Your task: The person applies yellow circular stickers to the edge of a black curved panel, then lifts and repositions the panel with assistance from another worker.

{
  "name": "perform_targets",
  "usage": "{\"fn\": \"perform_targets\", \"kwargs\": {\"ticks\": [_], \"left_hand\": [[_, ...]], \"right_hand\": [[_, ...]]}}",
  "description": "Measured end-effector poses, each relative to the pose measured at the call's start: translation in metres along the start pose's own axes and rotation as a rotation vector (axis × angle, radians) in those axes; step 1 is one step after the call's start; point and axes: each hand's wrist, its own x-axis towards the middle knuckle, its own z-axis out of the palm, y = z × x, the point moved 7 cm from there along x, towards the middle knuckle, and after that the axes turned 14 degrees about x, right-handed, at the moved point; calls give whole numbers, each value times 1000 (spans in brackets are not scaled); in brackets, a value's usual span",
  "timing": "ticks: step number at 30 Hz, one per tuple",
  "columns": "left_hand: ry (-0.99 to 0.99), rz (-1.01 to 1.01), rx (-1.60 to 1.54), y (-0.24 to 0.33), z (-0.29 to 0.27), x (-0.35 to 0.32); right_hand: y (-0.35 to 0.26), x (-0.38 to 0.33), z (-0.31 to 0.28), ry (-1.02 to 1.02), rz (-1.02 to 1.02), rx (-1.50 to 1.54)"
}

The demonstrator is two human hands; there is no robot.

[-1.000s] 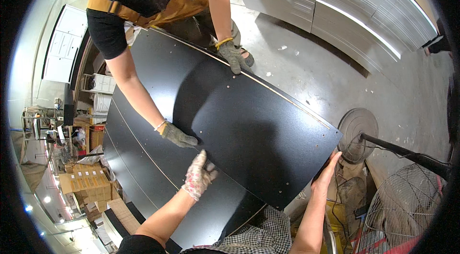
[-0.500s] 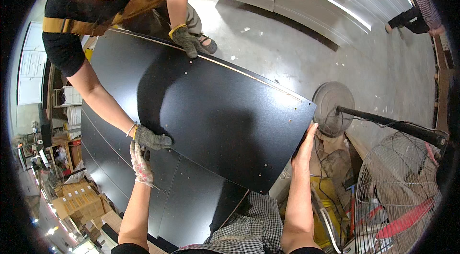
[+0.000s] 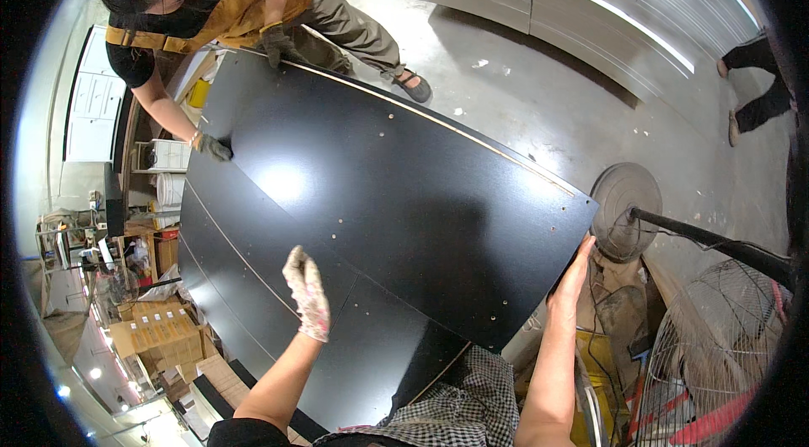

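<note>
A large black panel (image 3: 396, 186) with small drilled holes lies across other black panels (image 3: 278, 312). My left hand (image 3: 308, 295), in a pale floral glove, is raised over the panels with its fingers stretched out and nothing in them. At the right end, my bare right hand (image 3: 573, 274) holds the upper panel's edge near the corner; some of its fingers are hidden. Across from me, a co-worker in a tan apron rests one dark-gloved hand (image 3: 213, 147) on the panel. Their other gloved hand (image 3: 278, 44) is at the far edge.
A round fan base (image 3: 625, 211) and pole (image 3: 708, 240) lie to the right, with a wire fan cage (image 3: 716, 346) nearer me. Stacked pale panels (image 3: 539, 0) stand across the floor. Cardboard boxes (image 3: 160, 333) are at the left. Another person's legs (image 3: 750, 89) show far right.
My left hand has left the spot by the co-worker's hand and moved right and nearer me. The co-worker has drawn back to the far left. My right hand stays at the panel's edge.
</note>
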Motion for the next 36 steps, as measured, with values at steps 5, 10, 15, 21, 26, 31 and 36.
{"fn": "perform_targets", "kwargs": {"ticks": [5,10,15,21,26,31,36], "left_hand": [[-46,156,44,24,23,-18],[-99,-167,-128,-1,35,-10],[-210,-361,-171,-10,51,-9],[-389,-585,-724,10,87,-29],[-479,-597,-813,33,106,-70],[-523,-559,-603,40,107,-75],[-473,-660,-497,40,98,-85]], "right_hand": [[5,4,-2,-60,60,-3],[6,3,-10,-2,40,32],[13,-3,-6,36,106,-21],[-1,-12,-5,17,90,-77],[-3,-12,0,-123,189,58],[4,-4,1,-107,179,104],[7,-13,9,-126,164,127]]}}
